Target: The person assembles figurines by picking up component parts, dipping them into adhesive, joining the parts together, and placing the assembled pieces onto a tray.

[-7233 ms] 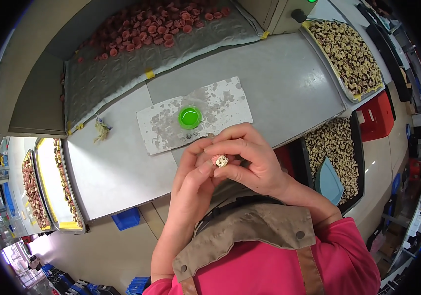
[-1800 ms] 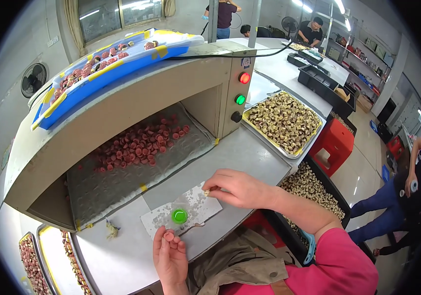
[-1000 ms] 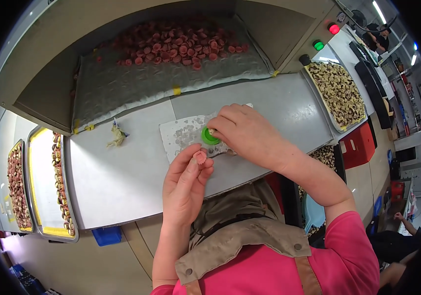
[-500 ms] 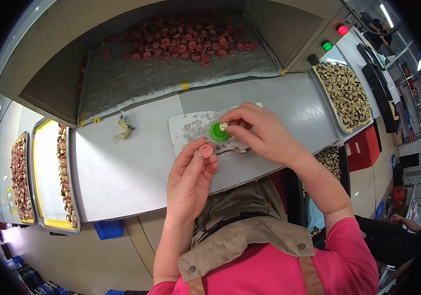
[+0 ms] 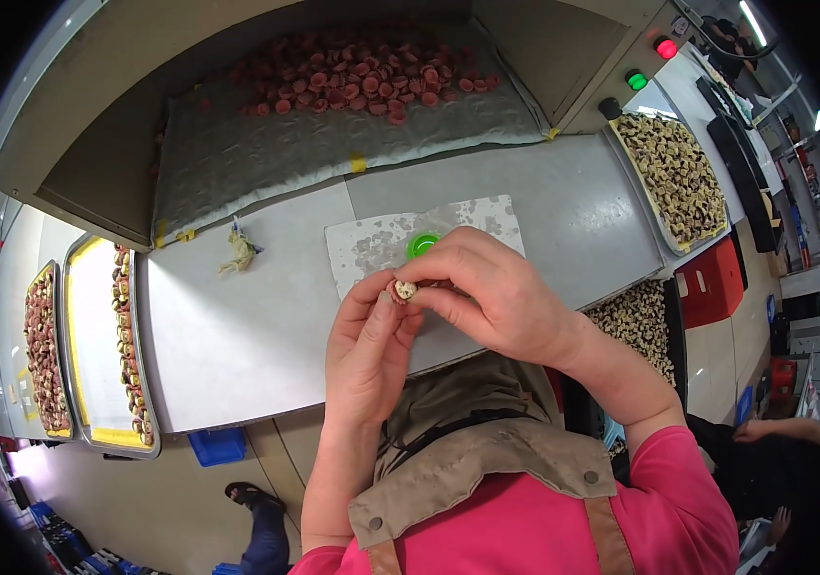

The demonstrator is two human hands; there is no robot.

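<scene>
Between the fingertips of my left hand (image 5: 362, 340) is a small pink fluted cup (image 5: 393, 289), mostly hidden by the fingers. My right hand (image 5: 511, 297) pinches a small cream-coloured, speckled piece (image 5: 406, 289) and holds it against the cup's opening; how deep it sits in the cup I cannot tell. Just beyond the fingers, a bright green round dish (image 5: 421, 244) stands on a white, stained board (image 5: 487, 218), partly covered by my right hand. Both hands are above the near edge of the grey worktop (image 5: 257, 335).
Many pink cups (image 5: 372, 81) lie heaped on a grey mat (image 5: 266, 153) under a hood. Trays with filled pieces (image 5: 123, 335) stand left. A tray of cream pieces (image 5: 673, 177) is at right, with more in a black bin (image 5: 635, 321) below. A crumpled cloth (image 5: 239, 251) lies left of the board.
My right hand has moved from the green dish towards me and left, bringing the cream piece to the pink cup. My left hand has hardly moved. A person's foot now shows at lower left.
</scene>
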